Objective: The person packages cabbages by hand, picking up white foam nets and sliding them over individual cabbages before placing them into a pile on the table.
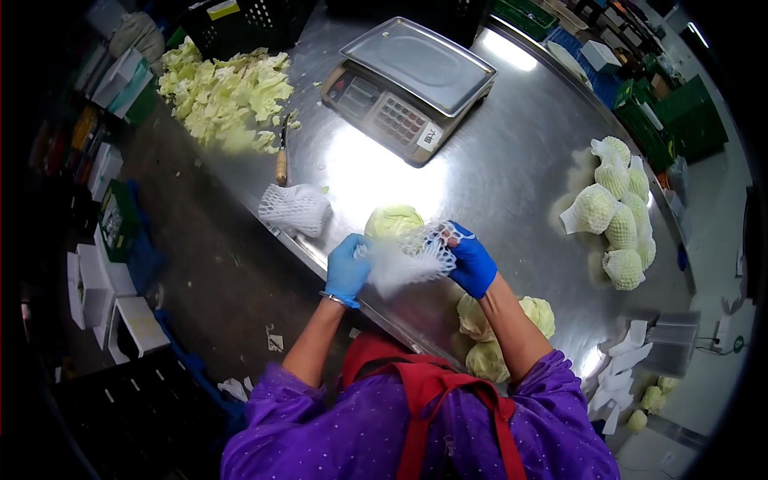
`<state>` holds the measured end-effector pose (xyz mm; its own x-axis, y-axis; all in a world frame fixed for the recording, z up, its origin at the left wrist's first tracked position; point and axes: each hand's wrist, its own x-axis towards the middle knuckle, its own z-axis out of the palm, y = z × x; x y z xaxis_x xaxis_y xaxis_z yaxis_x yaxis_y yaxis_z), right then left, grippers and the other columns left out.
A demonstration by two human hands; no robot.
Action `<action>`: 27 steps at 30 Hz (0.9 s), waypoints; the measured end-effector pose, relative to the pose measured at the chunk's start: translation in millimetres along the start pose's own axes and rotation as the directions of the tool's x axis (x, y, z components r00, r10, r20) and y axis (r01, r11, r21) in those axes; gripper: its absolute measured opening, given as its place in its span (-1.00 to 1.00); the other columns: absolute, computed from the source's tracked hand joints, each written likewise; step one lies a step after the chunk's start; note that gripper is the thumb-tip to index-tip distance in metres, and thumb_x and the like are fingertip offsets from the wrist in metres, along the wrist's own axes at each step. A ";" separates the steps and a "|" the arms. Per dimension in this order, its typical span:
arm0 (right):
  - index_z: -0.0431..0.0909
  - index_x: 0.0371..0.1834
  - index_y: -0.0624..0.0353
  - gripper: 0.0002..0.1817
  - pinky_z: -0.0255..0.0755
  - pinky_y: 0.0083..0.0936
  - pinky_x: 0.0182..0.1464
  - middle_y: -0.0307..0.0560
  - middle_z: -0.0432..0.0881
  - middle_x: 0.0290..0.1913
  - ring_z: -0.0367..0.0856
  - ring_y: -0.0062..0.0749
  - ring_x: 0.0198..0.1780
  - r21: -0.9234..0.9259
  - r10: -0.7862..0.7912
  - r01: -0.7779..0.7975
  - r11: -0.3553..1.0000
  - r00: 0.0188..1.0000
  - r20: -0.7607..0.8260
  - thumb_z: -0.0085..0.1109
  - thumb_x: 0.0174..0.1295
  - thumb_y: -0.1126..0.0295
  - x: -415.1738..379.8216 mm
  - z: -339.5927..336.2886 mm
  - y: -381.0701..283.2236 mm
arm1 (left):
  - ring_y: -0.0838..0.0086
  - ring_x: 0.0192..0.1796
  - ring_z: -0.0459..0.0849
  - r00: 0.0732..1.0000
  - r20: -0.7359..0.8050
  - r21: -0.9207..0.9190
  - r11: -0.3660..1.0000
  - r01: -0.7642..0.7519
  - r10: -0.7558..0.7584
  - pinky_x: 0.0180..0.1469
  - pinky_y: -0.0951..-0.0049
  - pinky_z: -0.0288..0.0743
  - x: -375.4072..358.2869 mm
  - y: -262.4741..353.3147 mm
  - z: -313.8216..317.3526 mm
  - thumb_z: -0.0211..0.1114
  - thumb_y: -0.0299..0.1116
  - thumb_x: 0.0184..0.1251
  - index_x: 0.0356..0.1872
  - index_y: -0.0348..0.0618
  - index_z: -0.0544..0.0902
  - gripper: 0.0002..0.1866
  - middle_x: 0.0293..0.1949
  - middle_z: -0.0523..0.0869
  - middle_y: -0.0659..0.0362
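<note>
Between my gloved hands a white foam net is stretched, partly blurred. My left hand, in a light blue glove, is closed on its left end. My right hand, in a darker blue glove, grips the right end, with some bare fingertips showing. Just beyond the net a pale green cabbage rests on the metal table, its near side covered by the net. To the left, a stack of white foam nets lies at the table's edge.
A scale stands at the back. Trimmed leaves are heaped at the back left, near a wooden-handled knife. Several netted cabbages lie on the right. Bare cabbages sit beside and under my right forearm.
</note>
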<state>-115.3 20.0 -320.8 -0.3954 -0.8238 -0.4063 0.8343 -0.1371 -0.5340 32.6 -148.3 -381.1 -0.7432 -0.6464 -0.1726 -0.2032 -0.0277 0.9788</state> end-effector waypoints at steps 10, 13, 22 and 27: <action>0.50 -0.14 0.13 -0.70 0.41 -0.47 -0.24 0.05 0.59 -0.35 0.55 -0.34 -0.33 -0.925 -0.539 0.063 0.374 0.827 -0.162 0.09 -0.01 0.46 58.9 -40.3 26.6 | 0.49 -0.22 0.60 0.967 -0.227 0.045 0.993 -0.110 0.118 -0.11 0.55 0.45 68.7 -68.3 10.0 0.05 -0.20 0.36 -0.03 -0.31 0.55 -0.63 -0.17 0.66 0.09; 0.52 -0.14 0.19 -0.73 0.41 -0.40 -0.15 0.15 0.60 -0.22 0.58 -0.12 -0.22 -0.899 -0.543 0.085 0.430 0.820 -0.183 0.03 0.08 0.40 107.4 -92.3 43.3 | 0.34 -0.17 0.62 0.988 -0.046 0.073 0.986 0.152 -0.149 -0.07 0.47 0.45 90.0 -101.9 14.2 -0.05 -0.07 0.38 -0.11 -0.33 0.59 -0.53 -0.20 0.66 0.02; 0.53 -0.11 0.31 -0.68 0.40 -0.50 -0.14 0.02 0.64 -0.24 0.56 -0.43 -0.23 -0.907 -0.349 0.024 0.420 0.927 -0.137 0.00 0.18 0.31 37.6 -16.8 12.2 | 0.33 0.22 0.35 0.843 0.525 -0.688 0.526 0.500 -0.114 0.30 0.36 0.17 36.6 -22.7 14.5 -0.36 -0.06 0.46 0.26 -0.25 0.21 -0.45 0.21 0.36 0.08; 0.53 -0.12 0.32 -0.67 0.40 -0.52 -0.14 -0.02 0.65 -0.25 0.55 -0.46 -0.24 -0.834 -0.188 -0.136 0.535 0.943 -0.274 0.03 0.19 0.27 -38.0 10.5 4.6 | 0.34 0.17 0.40 0.831 0.547 -0.506 0.751 0.424 -0.101 0.25 0.36 0.24 -27.5 -5.5 16.0 -0.30 -0.13 0.45 0.19 -0.29 0.31 -0.51 0.15 0.42 0.05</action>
<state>-92.4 44.9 -300.0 -0.6350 -0.6005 -0.4860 0.1794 0.4972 -0.8489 43.9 -118.1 -383.5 -0.9456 -0.1178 -0.3033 -0.1454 -0.6808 0.7179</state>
